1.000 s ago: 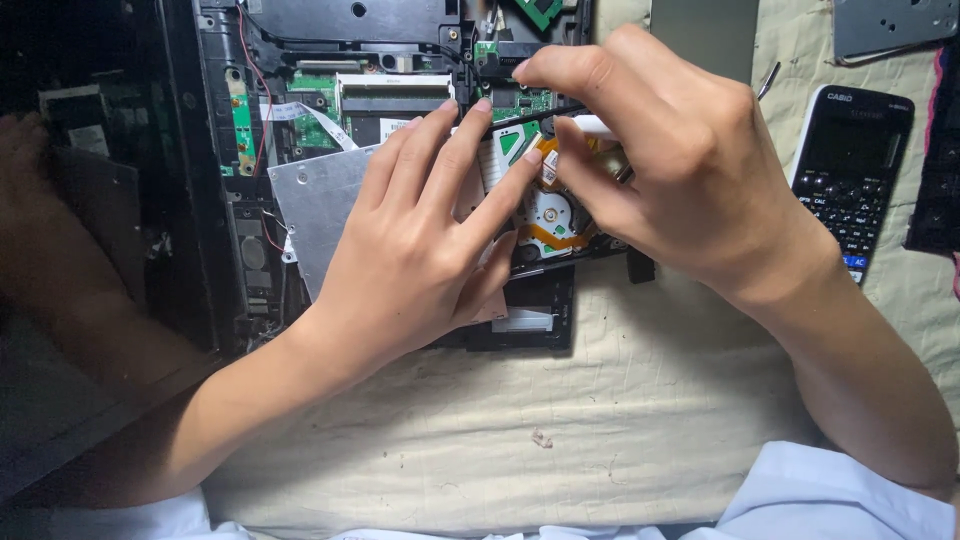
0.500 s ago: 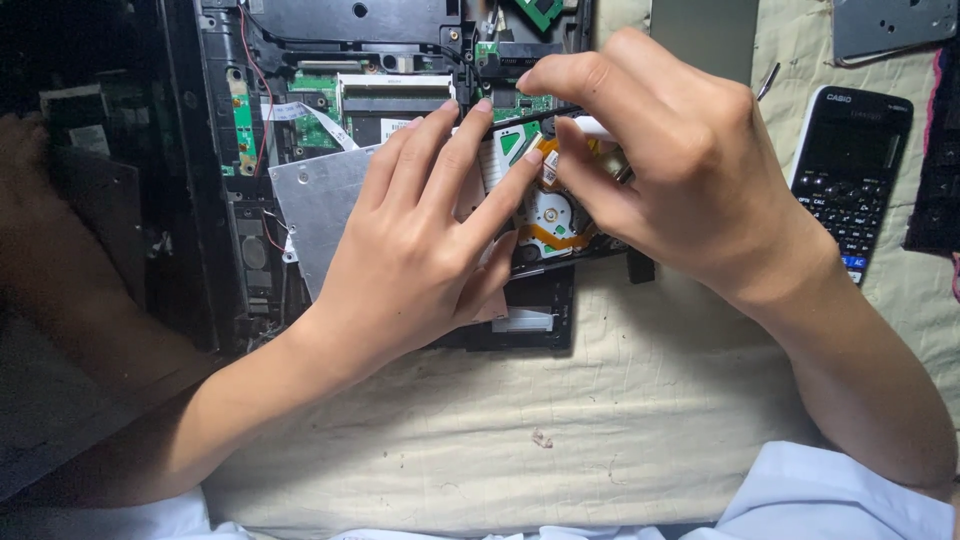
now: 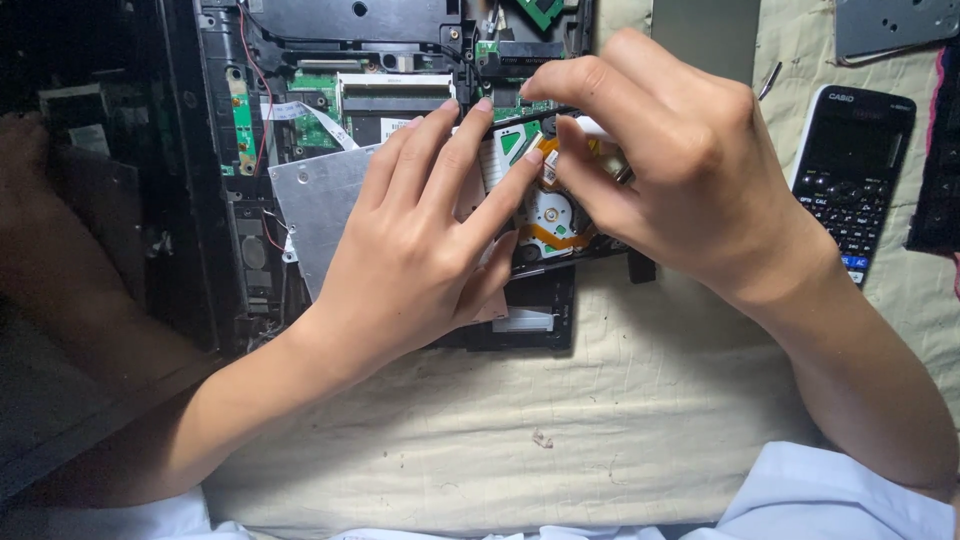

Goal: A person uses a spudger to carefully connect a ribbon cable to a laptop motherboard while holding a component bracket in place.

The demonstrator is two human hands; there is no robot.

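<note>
Left hand [image 3: 420, 250] flat on drive [image 3: 545, 215] — right hand [image 3: 660, 160] seemingly pinching its ribbon [image 3: 548, 165].

Two hands: left hand [image 3: 415, 265], right hand [image 3: 665, 165]. One opened laptop chassis [image 3: 215, 150], far left. One optical drive [image 3: 545, 215], centre. One black calculator [image 3: 850, 170], right. One grey metal plate [image 3: 890, 25], far right. One cloth [image 3: 600, 400], near.

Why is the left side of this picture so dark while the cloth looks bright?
In the head view, light falls evenly on the beige cloth and both hands, left hand and right hand, which look sharp; the left edge beside the opened laptop sinks into deep shadow, details lost; the calculator screen shows little glare; the hands cast soft shadows on the drive parts.
</note>
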